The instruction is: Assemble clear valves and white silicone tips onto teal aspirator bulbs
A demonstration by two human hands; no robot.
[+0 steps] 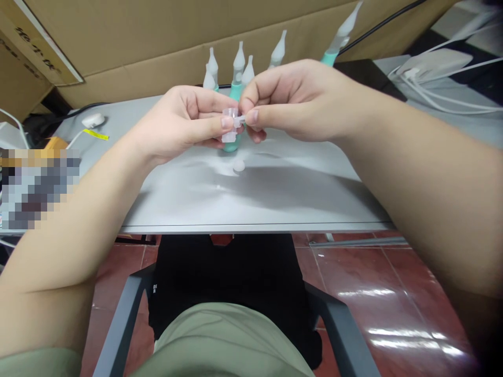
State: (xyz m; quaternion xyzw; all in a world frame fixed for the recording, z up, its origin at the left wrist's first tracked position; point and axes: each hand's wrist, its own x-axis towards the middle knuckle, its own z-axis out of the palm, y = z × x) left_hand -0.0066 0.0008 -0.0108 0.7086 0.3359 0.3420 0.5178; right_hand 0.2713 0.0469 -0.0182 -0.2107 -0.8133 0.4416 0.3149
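Observation:
My left hand (pixel 196 118) pinches a small clear plastic cup (pixel 229 137) between thumb and fingers, above the table. From the right, my right hand (pixel 291 102) closes thumb and finger on a small translucent plug (pixel 239 121) that touches the cup's side. Whether the plug sits in the cup wall I cannot tell. Just behind the hands stands a teal bottle with a white pointed tip (pixel 239 56), partly covered by my fingers. A small white round disc (pixel 239 166) lies on the table below my hands.
More white pointed tips (pixel 212 62) on teal bottles stand along the back, one teal bottle (pixel 329 57) leaning at right. Cardboard (pixel 157 42) walls the grey table (pixel 188 209). White cables (pixel 432 99) lie right; a white plug-like device (pixel 93 121) lies left.

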